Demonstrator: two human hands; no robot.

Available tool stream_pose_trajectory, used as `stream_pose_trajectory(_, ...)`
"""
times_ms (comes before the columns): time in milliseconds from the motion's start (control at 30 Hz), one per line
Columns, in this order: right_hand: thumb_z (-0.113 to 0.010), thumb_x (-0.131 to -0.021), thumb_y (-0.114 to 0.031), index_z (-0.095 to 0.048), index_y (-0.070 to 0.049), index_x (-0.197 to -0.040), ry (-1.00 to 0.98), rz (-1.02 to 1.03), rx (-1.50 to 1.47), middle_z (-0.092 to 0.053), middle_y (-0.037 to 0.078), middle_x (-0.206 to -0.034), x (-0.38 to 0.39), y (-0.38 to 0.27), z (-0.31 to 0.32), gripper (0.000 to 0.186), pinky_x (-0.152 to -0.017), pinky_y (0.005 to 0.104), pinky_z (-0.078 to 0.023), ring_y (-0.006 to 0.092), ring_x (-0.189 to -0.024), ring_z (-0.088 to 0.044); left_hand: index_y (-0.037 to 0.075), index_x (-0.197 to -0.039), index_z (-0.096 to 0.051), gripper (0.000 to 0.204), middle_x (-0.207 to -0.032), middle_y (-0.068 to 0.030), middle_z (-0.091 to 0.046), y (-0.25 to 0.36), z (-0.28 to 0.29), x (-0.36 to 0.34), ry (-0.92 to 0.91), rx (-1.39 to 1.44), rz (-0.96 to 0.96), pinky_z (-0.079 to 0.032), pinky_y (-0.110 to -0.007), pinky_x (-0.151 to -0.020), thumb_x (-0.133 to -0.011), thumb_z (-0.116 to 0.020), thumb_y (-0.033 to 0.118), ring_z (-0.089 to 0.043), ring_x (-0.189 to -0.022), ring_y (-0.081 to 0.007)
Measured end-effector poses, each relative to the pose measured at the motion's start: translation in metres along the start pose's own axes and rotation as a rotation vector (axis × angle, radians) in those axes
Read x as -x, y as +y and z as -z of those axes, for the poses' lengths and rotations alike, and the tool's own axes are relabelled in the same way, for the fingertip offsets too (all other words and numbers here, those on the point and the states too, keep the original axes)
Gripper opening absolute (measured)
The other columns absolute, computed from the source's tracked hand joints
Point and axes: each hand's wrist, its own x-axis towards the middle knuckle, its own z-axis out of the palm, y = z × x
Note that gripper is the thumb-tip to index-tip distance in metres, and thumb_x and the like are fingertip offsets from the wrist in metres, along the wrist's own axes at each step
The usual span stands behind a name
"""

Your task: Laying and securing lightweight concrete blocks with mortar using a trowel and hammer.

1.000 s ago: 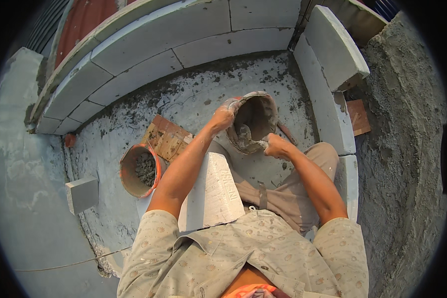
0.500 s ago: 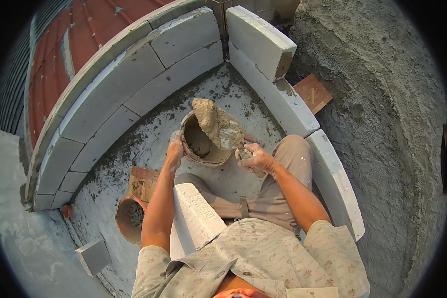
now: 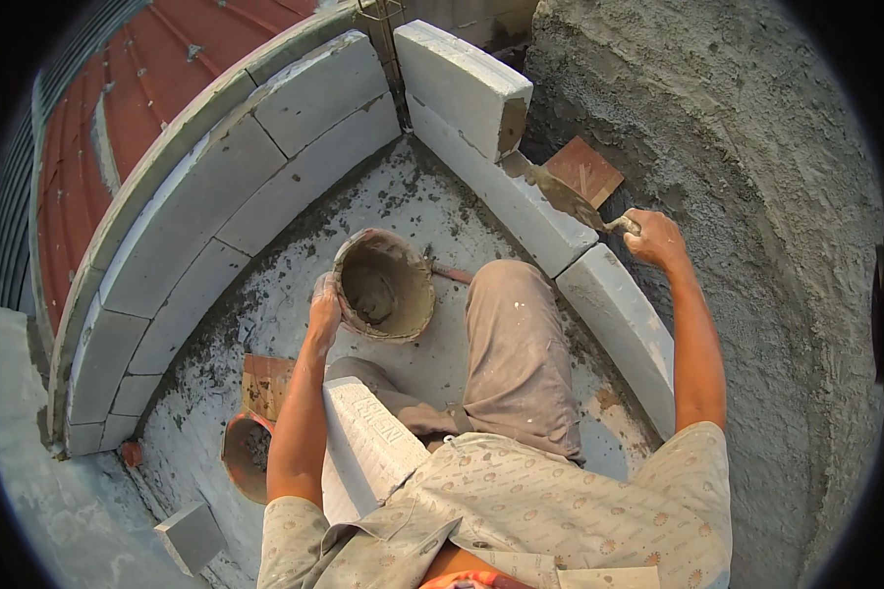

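My left hand (image 3: 324, 306) grips the left rim of a mortar bucket (image 3: 388, 290), which has grey mixture inside. My right hand (image 3: 650, 237) is closed on the handle of a trowel (image 3: 570, 198). Its mortar-smeared blade is over the top of the lower block course (image 3: 550, 236) on the right, beside the end of an upper white block (image 3: 462, 83). A long-handled tool (image 3: 450, 272) lies behind the bucket, partly hidden. A loose white block (image 3: 368, 447) rests against me, beside my left forearm.
A curved block wall (image 3: 196, 216) borders the left, with red roofing (image 3: 142, 88) beyond. An orange bucket (image 3: 248, 456), a wooden board (image 3: 265, 383) and a small block (image 3: 190, 538) are at lower left. Another board (image 3: 581, 172) lies outside the right wall, by rough plaster (image 3: 746, 245).
My right hand has lifted the mortar-laden trowel out of the bucket and swung it right, up onto the wall top. My left hand and the bucket have shifted; the view has turned rightward.
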Motion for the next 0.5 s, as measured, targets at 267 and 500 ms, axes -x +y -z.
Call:
stream_pose_trajectory(267, -0.058, -0.071, -0.004, -0.061, -0.006, -0.084, 0.102, 0.277, 0.330, -0.064, 0.020, -0.073, -0.004, 0.026, -0.007, 0.014, -0.066, 0.0459, -0.053, 0.0388, -0.076, -0.065, 0.011, -0.114, -0.053, 0.036, -0.074, 0.0027, -0.050, 0.002, -0.003, 0.006, -0.025, 0.001, -0.088, -0.041, -0.024, -0.050, -0.103, -0.034, 0.040, -0.047, -0.058, -0.0066)
stream_pose_trajectory(500, -0.063, -0.074, -0.015, -0.064, -0.013, -0.106, -0.213, -0.134, 0.091, -0.064, 0.019, -0.077, 0.091, 0.046, 0.002, 0.032, -0.074, 0.0481, -0.050, 0.0368, -0.085, -0.065, 0.010, -0.115, -0.052, 0.036, -0.071, 0.0039, -0.047, -0.002, -0.005, -0.001, 0.000, 0.032, -0.161, -0.040, -0.023, -0.049, -0.104, -0.032, 0.038, -0.044, -0.055, -0.0063)
